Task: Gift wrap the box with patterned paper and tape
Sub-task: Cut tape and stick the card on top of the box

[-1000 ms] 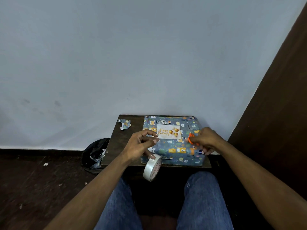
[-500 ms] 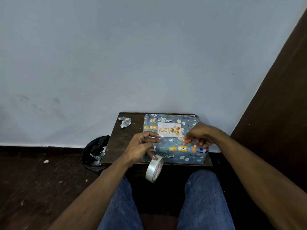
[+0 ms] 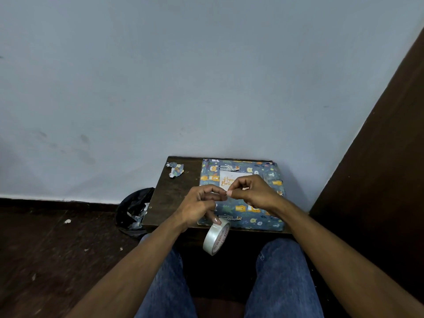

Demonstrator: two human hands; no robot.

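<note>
The box (image 3: 241, 216), wrapped in blue animal-patterned paper, lies on a small dark table (image 3: 169, 198), with a white "Happy Birthday" card (image 3: 227, 177) on its top. My left hand (image 3: 199, 205) hovers over the box's near left corner. A roll of clear tape (image 3: 213, 239) hangs from one of its lower fingers, and its thumb and forefinger are pinched together. My right hand (image 3: 254, 191) is over the box's middle, its thumb and forefinger pinching at the left hand's fingertips, apparently on a short strip of tape that is hard to see. The scissors are hidden.
A crumpled scrap of wrapping paper (image 3: 176, 169) lies at the table's far left corner. A black bag (image 3: 135, 210) with paper scraps sits on the floor left of the table. A dark brown panel (image 3: 378, 157) rises close on the right. My knees are under the table's near edge.
My right hand left the box's right side, where it held orange-handled scissors, and moved left to meet my left hand's fingertips. The scissors are no longer in its grip.
</note>
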